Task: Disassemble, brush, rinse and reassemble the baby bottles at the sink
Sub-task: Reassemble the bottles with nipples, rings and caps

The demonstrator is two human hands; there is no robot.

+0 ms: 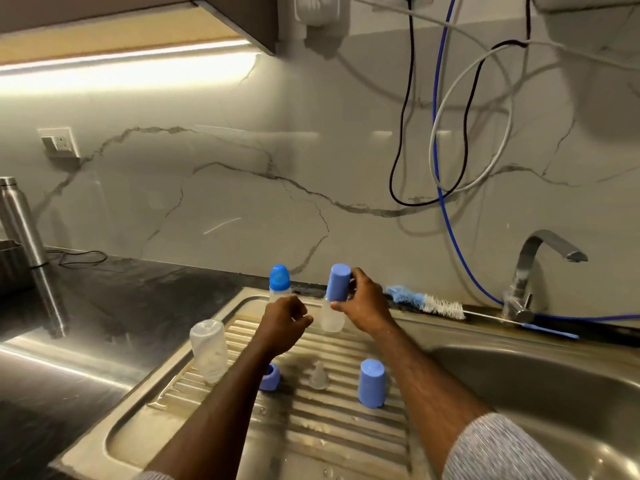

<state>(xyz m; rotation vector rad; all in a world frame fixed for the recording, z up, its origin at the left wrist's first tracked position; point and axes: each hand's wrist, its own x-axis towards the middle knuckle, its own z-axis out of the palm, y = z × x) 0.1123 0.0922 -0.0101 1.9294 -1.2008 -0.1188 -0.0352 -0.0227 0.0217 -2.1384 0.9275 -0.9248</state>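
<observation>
Over drainboard [346, 427], right hand [363, 303] grips capped bottle [334, 306].

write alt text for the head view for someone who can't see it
Over a steel draining board, a person's right hand grips the blue cap of a clear baby bottle, while the left hand is curled beside it. A second bottle, an upturned bottle body, a blue ring, a teat and another cap stand around; a brush lies near the tap.
</observation>
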